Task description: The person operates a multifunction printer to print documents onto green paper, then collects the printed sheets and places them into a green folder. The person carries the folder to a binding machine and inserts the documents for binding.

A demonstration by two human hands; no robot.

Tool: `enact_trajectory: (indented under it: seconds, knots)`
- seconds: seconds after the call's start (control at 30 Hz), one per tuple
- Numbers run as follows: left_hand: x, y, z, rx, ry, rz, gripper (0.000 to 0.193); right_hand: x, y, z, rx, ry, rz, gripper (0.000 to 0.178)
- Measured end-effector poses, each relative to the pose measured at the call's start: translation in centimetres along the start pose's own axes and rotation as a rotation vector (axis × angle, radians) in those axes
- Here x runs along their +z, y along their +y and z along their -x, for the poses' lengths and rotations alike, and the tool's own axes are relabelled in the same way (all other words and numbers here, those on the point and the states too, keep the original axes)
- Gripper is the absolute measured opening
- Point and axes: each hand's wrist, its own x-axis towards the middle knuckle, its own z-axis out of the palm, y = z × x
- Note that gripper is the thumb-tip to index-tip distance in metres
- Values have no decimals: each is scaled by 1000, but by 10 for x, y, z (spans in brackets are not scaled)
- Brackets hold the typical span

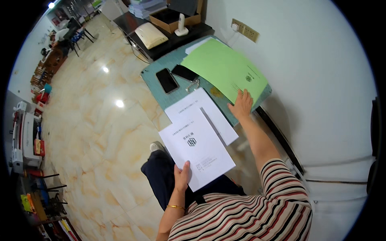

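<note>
My left hand [182, 175] grips the lower left edge of a white printed document [200, 153], its thumb on top. The document is held over my lap, with a dark emblem at its middle. Beneath its far edge lies a second white document [219, 120], partly on the green-topped table and jutting over its near edge. My right hand [242, 105] rests on the near corner of a light green cover sheet [225, 64], fingers stretched out on top and thumb apart. Whatever lies under the green sheet is mostly hidden; a white paper edge shows at its far left.
Two dark phones [167, 80] [184, 72] and a beaded chain [193, 85] lie on the small table [159, 66]. Behind it, a black table [165, 43] bears an open cardboard box [193, 20], a white handheld scanner [181, 26] and a cream package [151, 35]. A wall [317, 68] stands at right.
</note>
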Motion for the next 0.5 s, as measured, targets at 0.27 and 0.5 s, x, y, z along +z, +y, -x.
enact_trajectory:
  seconds: [0.27,0.5]
  knots:
    - [6,5,5,83,29,-29,40,39,4,-48,-136,-55,173,30]
    - [0,17,6,83,47,-179,36,-141,-5,-38,-729,323,-330,39]
